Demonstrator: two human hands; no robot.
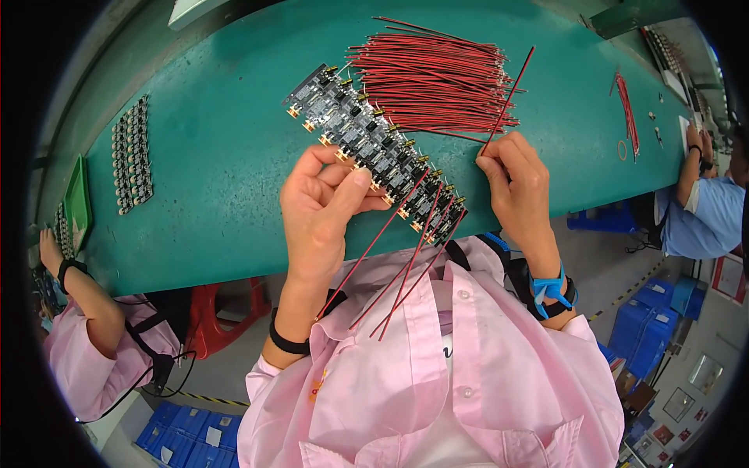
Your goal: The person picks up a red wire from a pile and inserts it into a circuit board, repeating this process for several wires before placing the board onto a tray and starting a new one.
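My left hand (324,199) is closed on the lower edge of a long panel of joined circuit boards (374,140), thumb on top. The panel slants down from upper left to lower right above the table. Several red and black wires (406,269) hang from its right-hand boards toward my chest. My right hand (515,179) pinches the lower end of one red and black wire (512,93), which points up and to the right. Behind the panel lies a large pile of similar wires (433,74).
The green table (226,140) carries more circuit board panels (133,156) at left and a small wire bundle (626,113) with a rubber band (622,150) at right. A green tray (78,199) sits at the left edge. Co-workers' arms (90,300) show at both sides.
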